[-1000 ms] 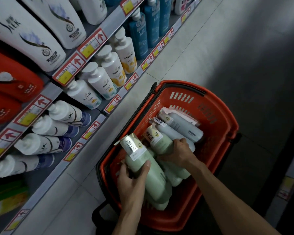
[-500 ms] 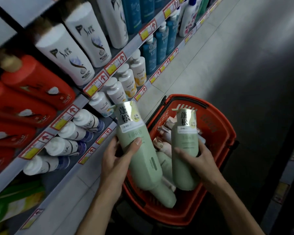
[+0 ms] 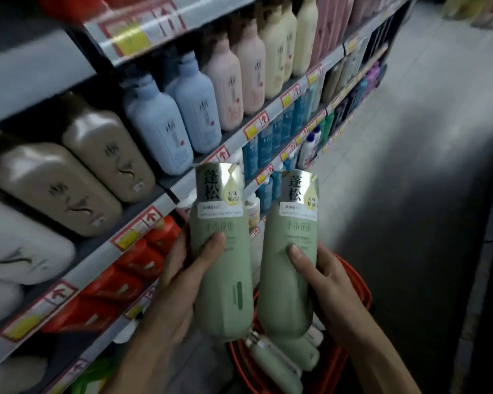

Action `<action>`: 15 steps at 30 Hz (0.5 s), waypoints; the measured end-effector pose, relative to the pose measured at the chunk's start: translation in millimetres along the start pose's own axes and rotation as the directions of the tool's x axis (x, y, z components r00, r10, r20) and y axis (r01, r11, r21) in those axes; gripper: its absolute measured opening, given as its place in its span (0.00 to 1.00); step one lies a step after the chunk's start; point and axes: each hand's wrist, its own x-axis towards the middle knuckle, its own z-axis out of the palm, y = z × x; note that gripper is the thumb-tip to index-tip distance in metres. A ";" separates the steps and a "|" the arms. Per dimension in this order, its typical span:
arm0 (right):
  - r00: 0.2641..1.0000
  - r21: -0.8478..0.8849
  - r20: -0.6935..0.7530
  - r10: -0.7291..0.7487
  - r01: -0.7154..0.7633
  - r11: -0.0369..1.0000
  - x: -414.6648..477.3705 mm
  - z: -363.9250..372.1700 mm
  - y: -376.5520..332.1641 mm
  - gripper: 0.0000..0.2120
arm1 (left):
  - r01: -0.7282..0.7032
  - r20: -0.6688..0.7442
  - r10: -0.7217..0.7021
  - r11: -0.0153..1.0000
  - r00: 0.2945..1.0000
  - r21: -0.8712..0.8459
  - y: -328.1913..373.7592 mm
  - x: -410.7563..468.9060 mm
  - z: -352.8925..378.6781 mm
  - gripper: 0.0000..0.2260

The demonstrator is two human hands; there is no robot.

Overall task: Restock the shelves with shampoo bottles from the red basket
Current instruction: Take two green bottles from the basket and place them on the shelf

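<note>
I take this as the carry step: two bottles are out of the basket and not yet shelved. Left of both grips and above them run the shelves (image 3: 143, 223), with full rows facing me. My left grip (image 3: 180, 280) is wrapped round the left bottle (image 3: 225, 282), thumb across its front, silver-labelled end up. Just right of it, close, though I cannot tell if they touch, the right bottle (image 3: 285, 291) is clasped the same way in my right grip (image 3: 325, 282). Below and behind both grips sits the basket (image 3: 363, 288), with spare bottles (image 3: 273, 362) lying in it.

The next move, I judge, calls for finding the matching row and a gap in it. Each bottle then goes in upright with its label out, one grip at a time so the neighbours are not knocked.

I see no green row on the shelves in view, so the slot is unknown to me. The near shelving left of my left grip is blurred. The far side of each grip is hidden behind its bottle. Bottles and arms block most of the basket, so I cannot count what remains in it.
</note>
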 end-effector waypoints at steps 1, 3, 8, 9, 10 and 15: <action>1.000 0.017 0.017 0.000 0.000 1.000 -3.9 7.3 -15.0 0.16 | -0.004 0.005 0.004 1.000 1.000 -0.015 17.7 -5.0 2.6 0.21; 0.998 0.055 0.055 -0.005 0.002 0.999 -12.1 22.0 -48.1 0.17 | -0.024 0.003 0.024 0.999 1.000 -0.027 53.3 -16.8 3.2 0.21; 0.991 0.088 0.128 -0.044 0.033 0.996 -30.6 50.9 -111.6 0.18 | -0.043 0.044 0.046 0.997 0.998 -0.070 118.7 -56.9 -12.3 0.20; 0.991 0.087 0.126 -0.041 0.030 0.996 -35.9 56.0 -121.6 0.18 | -0.032 0.047 0.036 0.996 0.998 -0.079 127.3 -66.6 -16.6 0.20; 0.990 0.091 0.135 -0.045 0.033 0.995 -41.2 61.3 -132.1 0.18 | -0.027 0.052 0.032 0.996 0.998 -0.085 136.9 -75.8 -21.3 0.20; 0.982 0.083 0.186 -0.039 0.024 0.996 -69.8 90.1 -179.7 0.21 | -0.068 -0.011 0.067 0.994 0.998 -0.091 186.3 -128.2 -34.1 0.23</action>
